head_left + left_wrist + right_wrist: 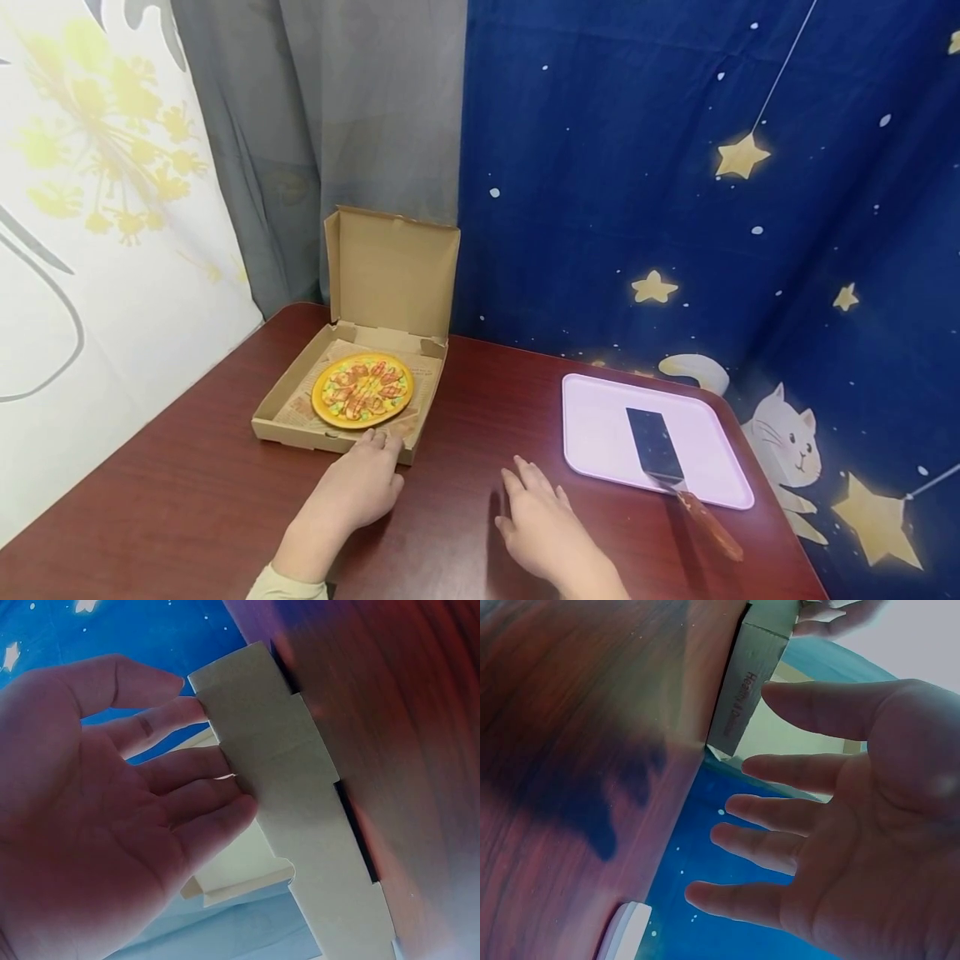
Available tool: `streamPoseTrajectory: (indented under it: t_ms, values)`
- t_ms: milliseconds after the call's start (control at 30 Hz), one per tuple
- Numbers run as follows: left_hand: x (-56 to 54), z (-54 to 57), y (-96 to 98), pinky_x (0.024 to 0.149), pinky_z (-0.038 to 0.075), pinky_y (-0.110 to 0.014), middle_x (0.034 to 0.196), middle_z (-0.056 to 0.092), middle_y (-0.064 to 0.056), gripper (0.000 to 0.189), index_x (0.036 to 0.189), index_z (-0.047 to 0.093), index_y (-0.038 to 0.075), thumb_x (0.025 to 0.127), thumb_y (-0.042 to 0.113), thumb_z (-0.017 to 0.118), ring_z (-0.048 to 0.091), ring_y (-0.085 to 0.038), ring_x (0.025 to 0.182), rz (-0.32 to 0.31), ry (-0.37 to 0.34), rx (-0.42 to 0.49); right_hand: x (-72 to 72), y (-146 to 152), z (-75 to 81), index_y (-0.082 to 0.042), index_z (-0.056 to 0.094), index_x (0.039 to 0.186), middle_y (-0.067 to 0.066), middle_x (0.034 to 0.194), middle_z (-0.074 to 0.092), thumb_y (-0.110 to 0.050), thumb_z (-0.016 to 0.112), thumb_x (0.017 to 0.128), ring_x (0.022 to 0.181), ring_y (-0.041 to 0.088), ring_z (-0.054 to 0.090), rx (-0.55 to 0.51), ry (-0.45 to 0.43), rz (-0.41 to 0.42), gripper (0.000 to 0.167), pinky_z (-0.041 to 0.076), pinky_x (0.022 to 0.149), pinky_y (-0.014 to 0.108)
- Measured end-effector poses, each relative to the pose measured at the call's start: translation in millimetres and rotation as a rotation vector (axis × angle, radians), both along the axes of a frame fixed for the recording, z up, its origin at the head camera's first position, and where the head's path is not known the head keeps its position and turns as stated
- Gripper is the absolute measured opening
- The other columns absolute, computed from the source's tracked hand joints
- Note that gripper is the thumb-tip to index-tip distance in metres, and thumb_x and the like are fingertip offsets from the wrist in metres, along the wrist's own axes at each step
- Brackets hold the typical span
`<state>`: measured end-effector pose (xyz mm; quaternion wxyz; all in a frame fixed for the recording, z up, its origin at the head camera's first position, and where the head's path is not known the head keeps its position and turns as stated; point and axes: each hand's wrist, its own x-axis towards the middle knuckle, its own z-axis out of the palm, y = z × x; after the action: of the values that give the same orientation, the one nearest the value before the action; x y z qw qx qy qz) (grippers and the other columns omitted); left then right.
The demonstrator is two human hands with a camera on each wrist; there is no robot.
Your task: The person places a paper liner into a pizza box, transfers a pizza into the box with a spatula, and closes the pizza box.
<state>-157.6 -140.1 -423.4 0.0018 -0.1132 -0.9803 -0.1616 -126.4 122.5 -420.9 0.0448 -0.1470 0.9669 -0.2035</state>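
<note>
An open cardboard pizza box [392,275] stands on the table with its lid raised at the back. Inside, on printed paper [423,371], lies a round pizza [363,390] with a yellow rim. My left hand [358,482] reaches to the box's front wall [262,761], its extended fingertips right at the top edge. In the left wrist view the thumb is off the cardboard, toward the box's corner. My right hand [545,527] hovers over the table between box and tray, fingers spread and holding nothing. The right wrist view shows its palm [885,847] and straight fingers.
At the right, a pale pink tray [600,433] lies on the dark red wooden table [480,400]. A spatula [656,446] rests across it, its wooden handle sticking out past the tray's front rim. A blue star-patterned curtain [600,208] hangs behind the table.
</note>
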Motion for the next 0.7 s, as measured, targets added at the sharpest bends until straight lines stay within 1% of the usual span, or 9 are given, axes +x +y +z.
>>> streamPoseTrajectory:
  t_ms: [100,200,333,467,567,700]
  values:
    - [0.3,1.0,0.1,0.120,0.043,-0.063,0.146,0.059,-0.037,0.053,0.142,0.058,-0.010,0.095,0.012,0.069,0.052,-0.054,0.143,-0.002,0.007,-0.003,-0.3,-2.1,1.3,0.004,0.055,0.150,0.027,0.166,0.042,-0.020,0.074,0.097,0.155,0.048,0.041,0.002,0.003,0.006,0.061,0.031,0.120,0.078]
    - [0.6,0.8,-1.2,0.120,0.043,-0.063,0.147,0.058,-0.036,0.054,0.144,0.058,-0.008,0.095,0.012,0.067,0.051,-0.053,0.145,0.001,-0.001,0.010,-0.7,-4.3,3.7,0.003,0.055,0.150,0.026,0.166,0.042,-0.020,0.074,0.097,0.155,0.047,0.041,0.007,0.006,0.010,0.062,0.032,0.120,0.078]
    - [0.9,-4.7,-7.6,0.120,0.042,-0.066,0.152,0.056,-0.032,0.056,0.148,0.058,-0.003,0.095,0.012,0.065,0.048,-0.052,0.148,0.010,-0.009,0.037,-3.4,-8.6,8.8,0.002,0.054,0.151,0.025,0.166,0.043,-0.021,0.075,0.096,0.155,0.044,0.042,0.020,0.013,0.019,0.063,0.033,0.120,0.076]
    - [2.1,-9.8,-17.9,0.122,0.039,-0.067,0.153,0.055,-0.033,0.055,0.146,0.059,-0.003,0.094,0.013,0.064,0.047,-0.053,0.148,0.016,0.023,0.031,-6.7,-15.1,14.6,0.002,0.054,0.152,0.023,0.166,0.044,-0.022,0.075,0.096,0.155,0.041,0.043,0.038,0.027,0.031,0.064,0.035,0.121,0.074]
    - [4.1,-8.1,-25.1,0.124,0.036,-0.066,0.152,0.055,-0.035,0.053,0.144,0.060,-0.006,0.095,0.014,0.064,0.047,-0.054,0.148,0.027,0.039,0.010,-8.4,-20.8,18.6,0.001,0.053,0.153,0.022,0.167,0.043,-0.024,0.074,0.097,0.156,0.040,0.043,0.049,0.033,0.040,0.065,0.035,0.121,0.073]
    - [5.4,-2.4,-32.6,0.124,0.034,-0.068,0.153,0.053,-0.037,0.055,0.146,0.059,-0.007,0.097,0.017,0.065,0.045,-0.055,0.149,0.041,0.009,-0.012,-10.2,-28.2,23.4,0.000,0.052,0.154,0.020,0.169,0.042,-0.024,0.073,0.098,0.157,0.039,0.042,0.056,0.029,0.047,0.065,0.035,0.122,0.072]
